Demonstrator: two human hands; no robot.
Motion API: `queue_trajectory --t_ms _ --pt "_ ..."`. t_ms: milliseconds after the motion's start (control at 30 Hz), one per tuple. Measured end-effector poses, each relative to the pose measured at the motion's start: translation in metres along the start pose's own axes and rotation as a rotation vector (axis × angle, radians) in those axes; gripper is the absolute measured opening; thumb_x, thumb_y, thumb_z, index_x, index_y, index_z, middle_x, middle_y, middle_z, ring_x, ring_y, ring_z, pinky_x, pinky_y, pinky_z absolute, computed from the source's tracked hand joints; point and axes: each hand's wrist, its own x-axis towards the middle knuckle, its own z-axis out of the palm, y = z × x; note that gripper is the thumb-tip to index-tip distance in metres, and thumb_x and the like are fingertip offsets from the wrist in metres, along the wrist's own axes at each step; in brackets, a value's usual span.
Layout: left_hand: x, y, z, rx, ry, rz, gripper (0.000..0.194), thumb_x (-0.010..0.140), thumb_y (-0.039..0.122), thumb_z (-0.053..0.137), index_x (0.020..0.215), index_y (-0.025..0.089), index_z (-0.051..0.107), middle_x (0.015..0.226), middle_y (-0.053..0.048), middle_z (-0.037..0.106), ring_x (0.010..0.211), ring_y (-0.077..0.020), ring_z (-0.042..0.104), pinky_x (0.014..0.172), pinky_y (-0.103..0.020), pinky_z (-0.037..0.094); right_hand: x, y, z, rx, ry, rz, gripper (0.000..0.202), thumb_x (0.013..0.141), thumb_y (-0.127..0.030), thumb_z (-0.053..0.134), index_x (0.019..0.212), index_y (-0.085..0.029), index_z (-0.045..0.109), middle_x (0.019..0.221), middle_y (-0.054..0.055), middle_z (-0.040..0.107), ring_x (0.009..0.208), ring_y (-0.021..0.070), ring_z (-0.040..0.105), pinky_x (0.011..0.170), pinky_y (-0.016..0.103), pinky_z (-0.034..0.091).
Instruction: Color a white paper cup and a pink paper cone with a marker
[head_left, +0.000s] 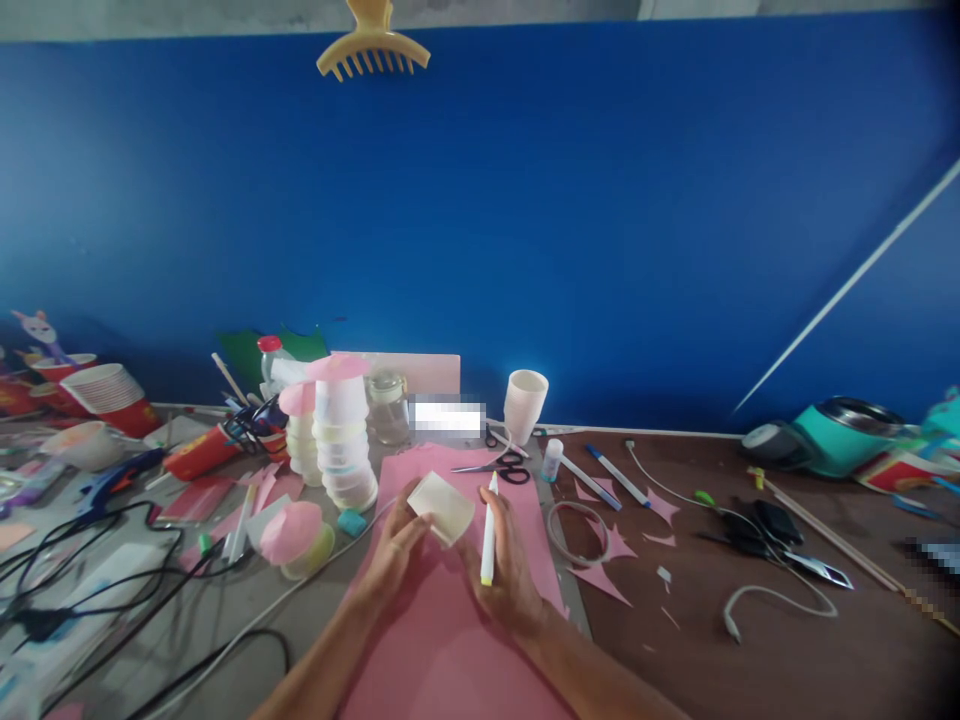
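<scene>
My left hand (401,540) is closed around a small white paper cup (441,508), which lies tilted on its side above the pink paper (450,650). A white marker with a yellow end (489,535) rests in my right hand (510,575), its tip pointing up and away from me. The right fingertips are close to the cup's lower edge; whether they touch it I cannot tell. Just beyond my hands, black-handled scissors (514,468) lie on the pink paper. A small glue bottle (552,460) stands to their right.
Stacked white cups (345,450) topped with pink paper stand left, near a glass jar (388,408). Another white cup stack (525,400) is at the back. Pink scraps (604,582), markers (619,475) and a coiled cable (577,555) lie right. Black cables (142,525) cross the left side.
</scene>
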Motion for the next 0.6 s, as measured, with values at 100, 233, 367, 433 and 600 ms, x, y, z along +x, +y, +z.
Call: queue_trajectory --t_ms 100,233,367,433,600 --pt "-0.005 0.003 0.004 -0.022 -0.008 -0.049 0.078 0.076 0.028 0.073 0.146 0.031 0.038 0.115 -0.006 0.069 0.091 -0.023 0.068 0.064 -0.026 0.053 0.0 0.004 0.001 0.049 -0.04 0.045 0.061 0.095 -0.032 0.05 0.151 -0.022 0.028 0.126 0.018 0.06 0.112 0.0338 0.063 0.088 0.055 0.058" --pt "-0.007 0.008 0.007 -0.042 -0.016 -0.053 0.082 0.072 0.022 0.073 0.146 0.031 0.038 0.116 -0.007 0.069 0.09 -0.0232 0.068 0.06 -0.025 0.051 0.003 0.0 -0.002 0.16 -0.107 0.042 0.054 0.093 -0.032 0.052 0.143 -0.019 0.037 0.119 0.017 0.062 0.106 0.0322 0.065 0.085 0.05 0.059" --pt "-0.003 0.006 0.005 -0.006 -0.006 -0.01 0.073 0.071 0.023 0.074 0.139 0.03 0.049 0.121 -0.007 0.068 0.105 -0.0272 0.065 0.076 -0.031 0.054 0.008 -0.007 -0.006 0.183 -0.121 0.02 0.054 0.091 -0.029 0.057 0.14 -0.018 0.038 0.114 0.016 0.061 0.101 0.0313 0.065 0.082 0.049 0.06" --pt "-0.001 0.004 0.003 0.028 -0.02 0.033 0.068 0.071 0.025 0.075 0.135 0.027 0.054 0.122 -0.008 0.068 0.113 -0.0286 0.062 0.088 -0.035 0.052 0.01 -0.01 -0.008 0.164 -0.11 -0.002 0.056 0.091 -0.028 0.058 0.142 -0.017 0.037 0.113 0.016 0.061 0.1 0.0315 0.064 0.081 0.05 0.059" --pt "0.0 0.002 0.003 0.073 -0.052 0.053 0.065 0.071 0.031 0.078 0.132 0.023 0.057 0.122 -0.01 0.068 0.116 -0.0302 0.06 0.096 -0.038 0.049 0.01 -0.015 -0.008 0.093 -0.108 -0.049 0.063 0.093 -0.031 0.058 0.148 -0.015 0.032 0.111 0.018 0.059 0.096 0.0319 0.06 0.078 0.052 0.057"
